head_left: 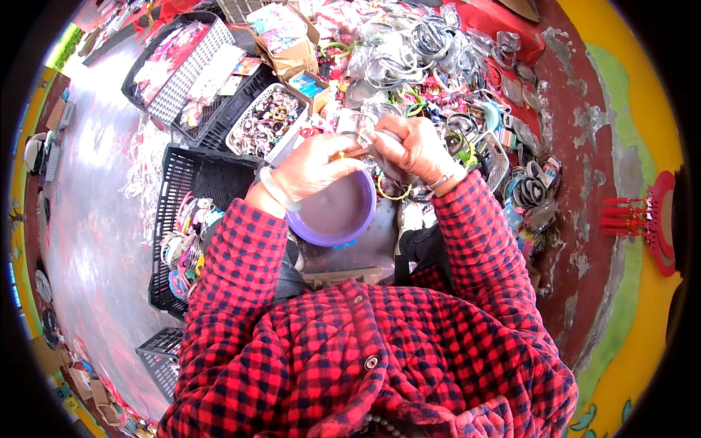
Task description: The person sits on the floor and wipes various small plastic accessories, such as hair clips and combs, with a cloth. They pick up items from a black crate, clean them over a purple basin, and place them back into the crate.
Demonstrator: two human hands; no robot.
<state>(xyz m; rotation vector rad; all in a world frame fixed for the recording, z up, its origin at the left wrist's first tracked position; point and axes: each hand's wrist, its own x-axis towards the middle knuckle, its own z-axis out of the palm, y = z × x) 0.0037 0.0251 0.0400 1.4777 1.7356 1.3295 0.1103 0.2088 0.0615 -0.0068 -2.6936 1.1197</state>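
Note:
Above the far rim of a purple basin [295,220], both of my hands are raised and close together. My right hand [422,150] is closed, thumb against fingers, on a dark greyish item in thin clear plastic [387,155]; its exact kind is hard to see. From the left, my left hand [315,168] reaches toward it with thumb and fingers drawn together near the plastic. Whatever sits between those fingertips is too small to make out. A pale bangle [277,190] circles my left wrist. The basin stands between my knees, its inside plain greyish purple.
A black crate [164,212] with colourful hair accessories stands at my left. Beyond it are a white basket [235,135] of small hair ties and a cardboard box [296,55]. Plastic-wrapped headbands [398,62] heap up ahead. A white basket [499,171] lies at the right.

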